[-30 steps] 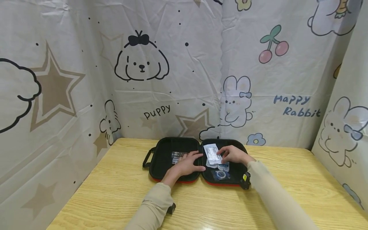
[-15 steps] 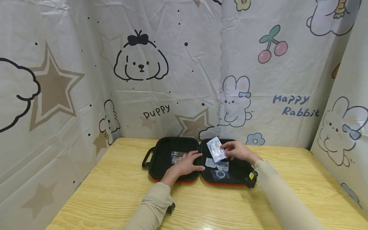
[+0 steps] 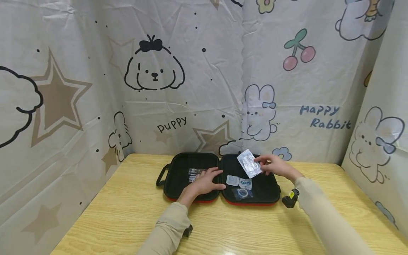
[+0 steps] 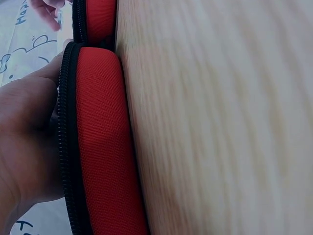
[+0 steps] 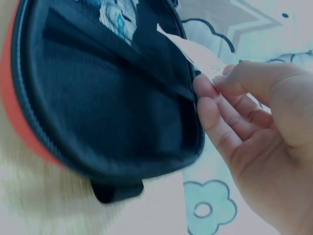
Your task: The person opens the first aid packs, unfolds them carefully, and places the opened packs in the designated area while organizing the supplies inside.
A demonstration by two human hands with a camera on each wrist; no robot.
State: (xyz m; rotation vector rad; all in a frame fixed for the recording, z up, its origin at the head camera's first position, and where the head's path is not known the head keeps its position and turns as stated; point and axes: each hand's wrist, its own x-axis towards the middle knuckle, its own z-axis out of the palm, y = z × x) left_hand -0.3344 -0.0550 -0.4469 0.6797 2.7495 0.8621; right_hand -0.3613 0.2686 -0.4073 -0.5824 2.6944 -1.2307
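A black-lined case with red sides (image 3: 267, 189) lies unfolded on the table, its two halves side by side. Between thumb and fingers, my right hand (image 3: 276, 165) pinches a white flat sachet (image 3: 248, 164) above the back of the right half; the right wrist view shows that sachet (image 5: 199, 55) edge-on. My left hand (image 3: 204, 182) rests over the left half with fingers spread, its thumb toward the hinge. Partly under those fingers is a clear packet of thin sticks (image 3: 193, 174). Two small white packets (image 3: 232, 180) and a clear bag with a white ring (image 3: 243, 193) lie in the right half.
The wooden table (image 3: 210, 226) extends in front and to both sides of the case. A carry handle (image 3: 162, 175) sticks out at the left of the case. Printed curtains (image 3: 178, 99) hang behind the table and along both sides.
My right hand has lifted the white sachet off the small packets and carried it right, uncovering them. My left hand has stayed in place.
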